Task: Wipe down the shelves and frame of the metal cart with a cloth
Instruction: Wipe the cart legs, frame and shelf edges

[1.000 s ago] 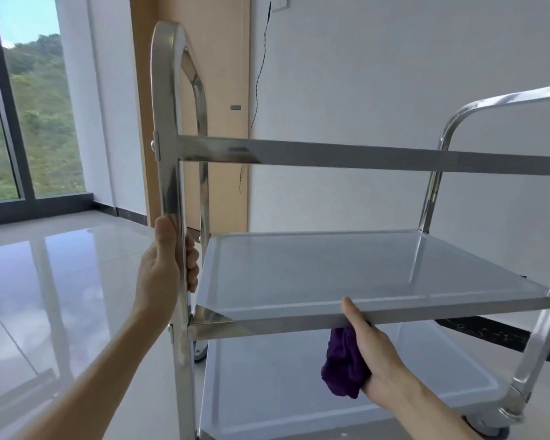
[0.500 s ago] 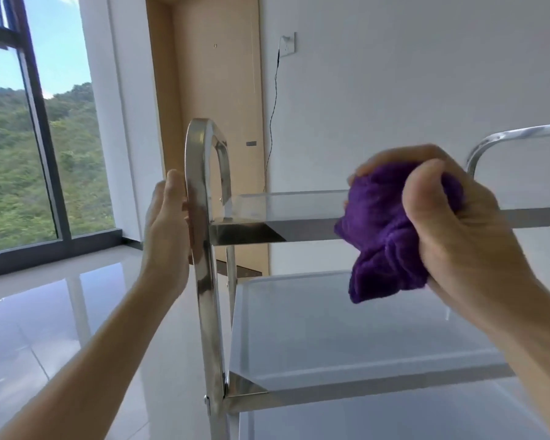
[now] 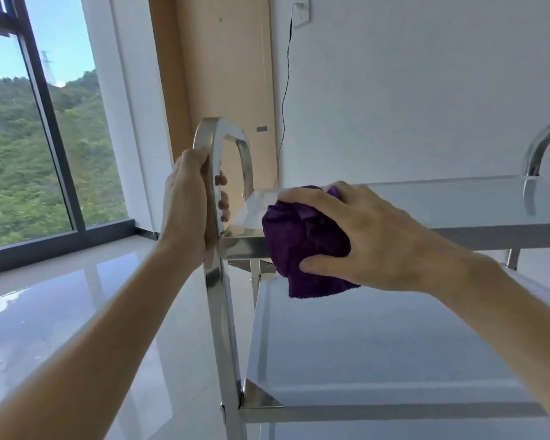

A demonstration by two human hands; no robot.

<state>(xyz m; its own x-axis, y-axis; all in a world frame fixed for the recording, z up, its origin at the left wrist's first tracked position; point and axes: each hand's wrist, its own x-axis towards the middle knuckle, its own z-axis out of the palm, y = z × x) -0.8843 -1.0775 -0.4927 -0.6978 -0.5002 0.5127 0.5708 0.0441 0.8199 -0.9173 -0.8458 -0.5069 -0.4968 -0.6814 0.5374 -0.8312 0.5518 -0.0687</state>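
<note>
Lifting off the middle shelf's near rim, the right hand (image 3: 372, 236) has carried the bunched purple cloth (image 3: 302, 246) up to the top shelf (image 3: 442, 204) — half a second ago it was still in mid-air, and now the wad is pressed onto the shelf's near left corner, fingers spread and curled over it, thumb tucked under the hanging edge. The left hand (image 3: 188, 211) has slid up the near left post (image 3: 218, 312) and is wrapped round it just below the arched handle (image 3: 223, 128), steadying the cart. By my reckoning the work has shifted to the top tier, with a fresh stroke about to start.

The cloth looks thick and fuzzy, crumpled into a soft lump. The frame is bright, mirror-smooth steel with flat-sided bars — fingertips reflect in it. The shelves are flat trays with a duller, brushed sheen and shallow raised rims; the middle shelf (image 3: 378, 350) lies below.
</note>
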